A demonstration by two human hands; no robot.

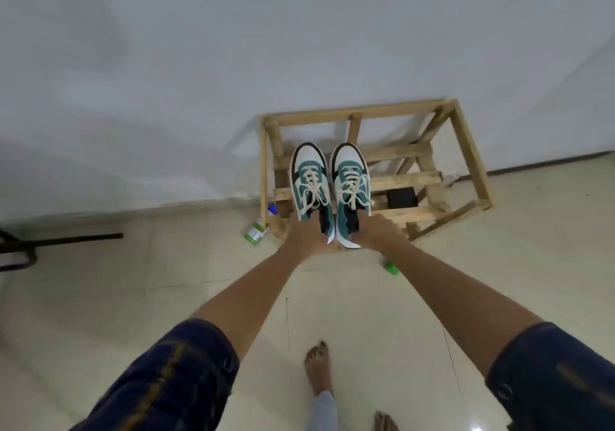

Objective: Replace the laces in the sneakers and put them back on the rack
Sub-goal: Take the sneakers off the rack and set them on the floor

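Fingers of the left hand grip the heel of the left sneaker; fingers of the right hand grip the right sneaker. Beyond them, both laced sneakers hang side by side over the wooden rack, toes toward the wall.

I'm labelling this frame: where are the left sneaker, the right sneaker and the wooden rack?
left sneaker (309,177): head view, laced tongue.
right sneaker (351,177): head view, laced tongue.
wooden rack (472,154): head view, right top rail.
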